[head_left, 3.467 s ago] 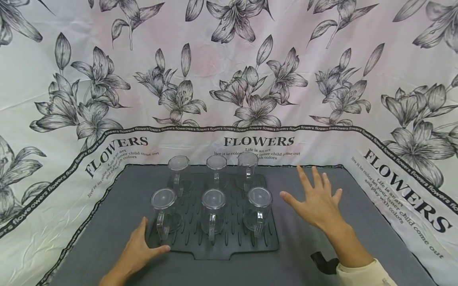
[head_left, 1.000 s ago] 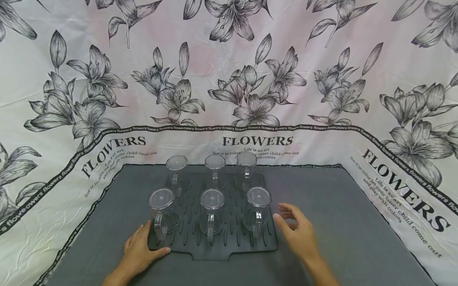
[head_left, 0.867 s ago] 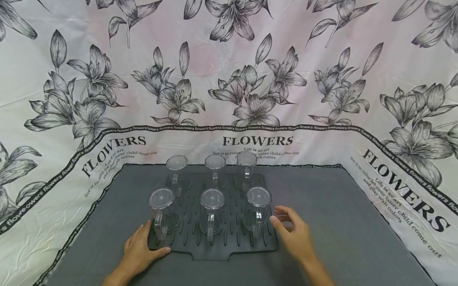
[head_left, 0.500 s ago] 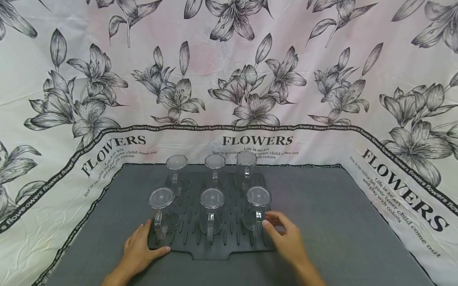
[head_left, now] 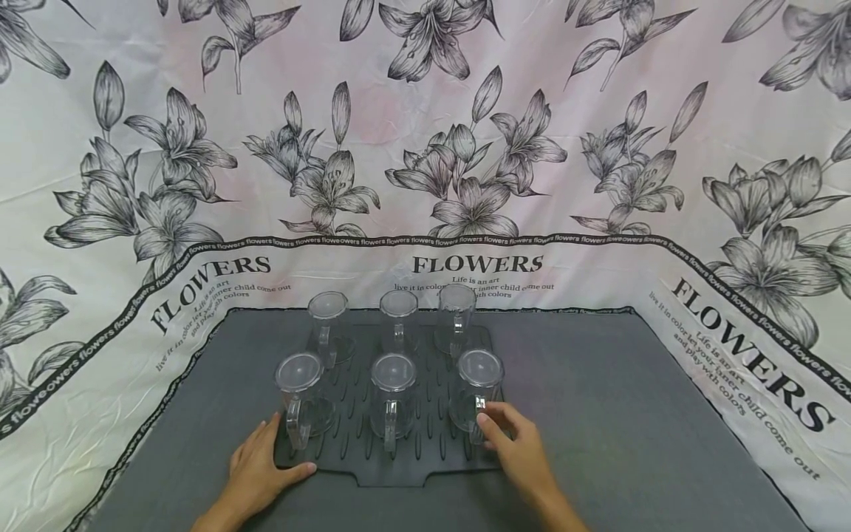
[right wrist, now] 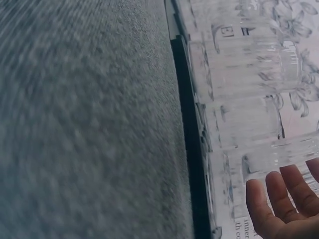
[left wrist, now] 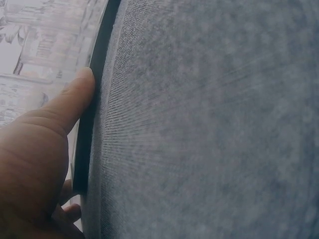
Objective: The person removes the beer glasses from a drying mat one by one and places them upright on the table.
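Several clear glass mugs with handles stand in two rows on a dark ribbed drying mat [head_left: 392, 473]; they appear upside down. My left hand [head_left: 255, 465] is at the mat's front left corner, its thumb touching the front edge and its fingers lying along the left side. In the left wrist view the thumb [left wrist: 75, 97] rests against the mat's edge. My right hand [head_left: 521, 451] is at the front right mug [head_left: 480, 369], thumb and forefinger close to its handle. The right wrist view shows separated, slightly bent fingers [right wrist: 284, 196] beside the glass; a firm grip is not visible.
A front middle mug [head_left: 394, 373] and a front left mug [head_left: 301, 373] stand in the same row. Behind them are three more mugs, including the back right one [head_left: 457, 299]. Grey cloth [head_left: 598, 384] covers the table, with a flower-print curtain [head_left: 425, 148] around it.
My right hand has come down from the spread pose at the right, then moved left to the front right mug's handle. The left hand stays at the mat corner; the mugs have not moved.
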Demonstrator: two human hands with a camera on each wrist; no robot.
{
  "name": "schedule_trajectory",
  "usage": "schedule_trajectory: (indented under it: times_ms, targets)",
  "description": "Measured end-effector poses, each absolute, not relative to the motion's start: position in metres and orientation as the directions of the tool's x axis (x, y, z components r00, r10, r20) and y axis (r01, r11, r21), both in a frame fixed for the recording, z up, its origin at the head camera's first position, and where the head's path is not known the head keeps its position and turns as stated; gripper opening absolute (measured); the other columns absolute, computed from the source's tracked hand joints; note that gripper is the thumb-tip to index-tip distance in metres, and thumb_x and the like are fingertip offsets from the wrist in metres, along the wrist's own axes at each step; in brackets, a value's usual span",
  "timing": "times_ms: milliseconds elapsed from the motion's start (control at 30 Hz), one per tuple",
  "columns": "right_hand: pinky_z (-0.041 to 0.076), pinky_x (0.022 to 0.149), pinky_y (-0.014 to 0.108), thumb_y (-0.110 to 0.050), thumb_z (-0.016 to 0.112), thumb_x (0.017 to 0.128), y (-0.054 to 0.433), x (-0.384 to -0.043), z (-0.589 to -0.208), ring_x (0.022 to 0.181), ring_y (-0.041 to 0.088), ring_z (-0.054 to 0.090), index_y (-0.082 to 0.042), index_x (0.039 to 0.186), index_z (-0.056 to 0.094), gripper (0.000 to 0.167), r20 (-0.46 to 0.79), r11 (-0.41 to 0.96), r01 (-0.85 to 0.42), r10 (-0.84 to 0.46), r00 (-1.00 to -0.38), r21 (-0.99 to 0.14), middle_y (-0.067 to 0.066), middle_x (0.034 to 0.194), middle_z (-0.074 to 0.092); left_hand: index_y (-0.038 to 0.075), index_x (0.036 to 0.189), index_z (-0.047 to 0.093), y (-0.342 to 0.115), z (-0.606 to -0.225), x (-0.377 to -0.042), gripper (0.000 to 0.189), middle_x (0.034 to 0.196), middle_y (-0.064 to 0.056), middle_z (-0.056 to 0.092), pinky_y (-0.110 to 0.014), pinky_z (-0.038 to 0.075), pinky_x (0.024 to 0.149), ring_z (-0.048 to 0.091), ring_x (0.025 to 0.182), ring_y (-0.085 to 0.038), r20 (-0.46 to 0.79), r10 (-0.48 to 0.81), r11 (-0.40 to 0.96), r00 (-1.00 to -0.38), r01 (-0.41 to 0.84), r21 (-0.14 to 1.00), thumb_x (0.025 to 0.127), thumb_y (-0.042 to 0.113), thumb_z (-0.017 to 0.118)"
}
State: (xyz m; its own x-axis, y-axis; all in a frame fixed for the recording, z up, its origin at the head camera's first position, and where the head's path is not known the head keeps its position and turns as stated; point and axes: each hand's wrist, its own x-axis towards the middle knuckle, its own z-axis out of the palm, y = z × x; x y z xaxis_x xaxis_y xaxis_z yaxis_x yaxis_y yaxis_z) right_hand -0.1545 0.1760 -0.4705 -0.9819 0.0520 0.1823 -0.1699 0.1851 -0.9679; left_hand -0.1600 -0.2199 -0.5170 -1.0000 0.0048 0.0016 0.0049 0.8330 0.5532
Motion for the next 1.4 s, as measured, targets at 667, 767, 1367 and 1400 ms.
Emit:
schedule_trajectory:
  times_ms: [667, 767, 1367, 1400]
  targets:
    - [0.052, 0.08, 0.053, -0.027, 0.058, 0.099, 0.161, -0.16, -0.476, 0.101, 0.036, 0.058, 0.016, 0.116, 0.052, 0.046, 0.013, -0.199, 0.001, -0.069, -0.998, -0.98, 0.024, 0.102, 0.06, -0.014, 0.145, 0.023, -0.221, -0.519, -0.161, 0.122, 0.144, -0.036, 0.03, -0.066, 0.015, 0.099, 0.023, 0.133, -0.051, -0.006, 0.001, 0.837, -1.0, -0.002, 0.547, 0.068, 0.065, 0.076]
    - [0.053, 0.08, 0.051, -0.033, 0.056, 0.099, 0.16, -0.159, -0.474, 0.096, 0.029, 0.059, 0.013, 0.115, 0.054, 0.049, -0.008, -0.236, 0.019, -0.048, -0.999, -0.972, 0.018, 0.096, 0.059, -0.014, 0.145, 0.023, -0.221, -0.518, -0.161, 0.122, 0.144, -0.036, 0.03, -0.066, 0.015, 0.099, 0.024, 0.132, -0.051, 0.0, 0.004, 0.837, -1.0, 0.003, 0.548, 0.068, 0.064, 0.076]
    - [0.051, 0.064, 0.029, -0.013, 0.058, 0.099, 0.17, -0.158, -0.447, 0.067, 0.021, 0.059, 0.011, 0.094, 0.065, 0.026, 0.286, -0.117, -0.318, 0.233, -0.93, -0.941, 0.013, 0.07, 0.057, -0.014, 0.146, 0.023, -0.221, -0.517, -0.162, 0.122, 0.144, -0.036, 0.029, -0.067, 0.017, 0.098, 0.024, 0.132, -0.052, -0.003, 0.013, 0.84, -1.0, 0.009, 0.542, 0.068, 0.066, 0.075]
    - [0.051, 0.064, 0.029, -0.011, 0.059, 0.098, 0.171, -0.158, -0.445, 0.067, 0.02, 0.059, 0.01, 0.092, 0.066, 0.023, 0.302, -0.098, -0.335, 0.255, -0.918, -0.937, 0.013, 0.071, 0.058, -0.014, 0.145, 0.023, -0.221, -0.518, -0.162, 0.122, 0.144, -0.036, 0.03, -0.067, 0.017, 0.098, 0.024, 0.132, -0.052, -0.006, 0.014, 0.841, -1.0, 0.008, 0.541, 0.068, 0.066, 0.075]
